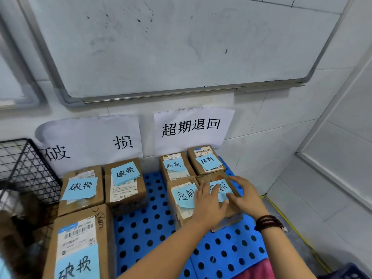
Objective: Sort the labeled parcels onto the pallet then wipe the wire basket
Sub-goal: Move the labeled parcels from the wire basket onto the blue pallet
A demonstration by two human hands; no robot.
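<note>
A blue perforated pallet [147,224] lies against the wall. Three cardboard parcels with blue notes stand on its left side, the nearest one [80,244] the biggest. Several more noted parcels stand in a block on the right. Both hands lie on the front right parcel [231,210] of that block. My left hand [209,204] rests flat on its top, fingers straight. My right hand [245,196] presses its blue note [221,190] with spread fingers. A black wire basket [26,168] stands at the far left.
Two paper signs [193,127] are taped to the tiled wall above the parcel groups, under a whiteboard [171,47]. A white panel wall closes the right side. A dark crate corner [350,272] shows at the bottom right.
</note>
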